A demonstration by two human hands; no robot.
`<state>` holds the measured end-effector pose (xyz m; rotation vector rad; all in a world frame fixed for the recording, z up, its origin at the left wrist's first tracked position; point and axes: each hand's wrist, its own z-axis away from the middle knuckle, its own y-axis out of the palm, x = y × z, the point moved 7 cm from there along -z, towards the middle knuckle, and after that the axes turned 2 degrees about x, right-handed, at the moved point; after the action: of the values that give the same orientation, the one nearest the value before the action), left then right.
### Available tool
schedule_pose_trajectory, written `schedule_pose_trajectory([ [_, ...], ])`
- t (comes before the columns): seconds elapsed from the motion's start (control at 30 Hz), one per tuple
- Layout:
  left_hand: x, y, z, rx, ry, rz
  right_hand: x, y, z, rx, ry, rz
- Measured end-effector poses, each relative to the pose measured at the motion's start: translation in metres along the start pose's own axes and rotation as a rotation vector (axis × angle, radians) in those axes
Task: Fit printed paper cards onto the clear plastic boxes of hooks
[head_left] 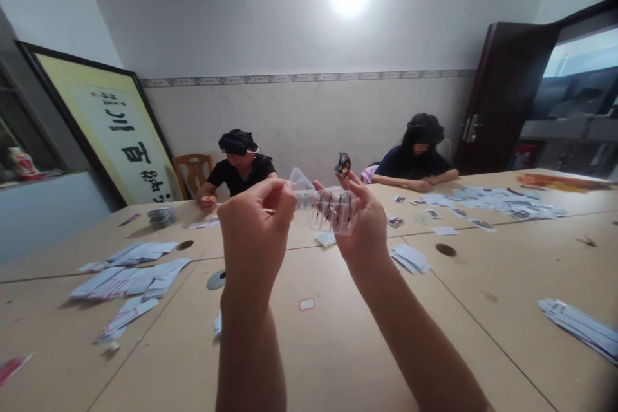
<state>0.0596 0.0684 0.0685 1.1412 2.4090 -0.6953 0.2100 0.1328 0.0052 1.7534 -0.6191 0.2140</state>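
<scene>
Raised over the table, a small clear plastic compartment case [333,211] holds several thin dark pieces in its slots. My right hand [364,225] is closed around the case's right side. A black label with a coloured print [343,164] stands up by the right fingertips; how it is held is unclear. My left hand [258,219] pinches clear plastic at the case's left end. There a pointed clear flap [300,179] sticks up. Whether that flap belongs to the case or is a separate piece, I cannot tell. The left fingertips are partly hidden behind the thumb.
Stacks of white paper slips [128,280] lie left, with more slips [574,322] at right. Scattered cards [502,203] cover the far right. A red-bordered label [306,304] lies below my hands. Two people [241,167] sit across the table [333,360]. Coiled discs [161,217] stand far left.
</scene>
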Motion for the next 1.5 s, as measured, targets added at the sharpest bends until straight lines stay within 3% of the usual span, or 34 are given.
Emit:
schedule_pose_trajectory([
  [0.23, 0.019, -0.001, -0.005, 0.03, -0.134, 0.084, 0.0, 0.002, 0.002, 0.001, 0.044, -0.022],
  [0.5, 0.016, -0.001, -0.005, 0.051, -0.14, 0.264, 0.008, 0.007, -0.001, 0.148, -0.122, 0.034],
  [0.8, 0.021, -0.002, -0.006, 0.087, -0.182, 0.434, 0.02, 0.019, 0.001, 0.324, -0.205, 0.076],
  [0.97, 0.022, 0.0, -0.005, 0.188, -0.225, 0.466, 0.023, 0.021, 0.003, 0.349, -0.236, 0.151],
  [1.3, 0.009, 0.002, -0.001, 0.255, -0.181, 0.46, 0.021, 0.021, 0.002, 0.421, -0.221, 0.13],
  [1.5, 0.006, 0.005, 0.001, 0.331, -0.149, 0.424, 0.02, 0.018, -0.002, 0.336, -0.21, 0.142],
])
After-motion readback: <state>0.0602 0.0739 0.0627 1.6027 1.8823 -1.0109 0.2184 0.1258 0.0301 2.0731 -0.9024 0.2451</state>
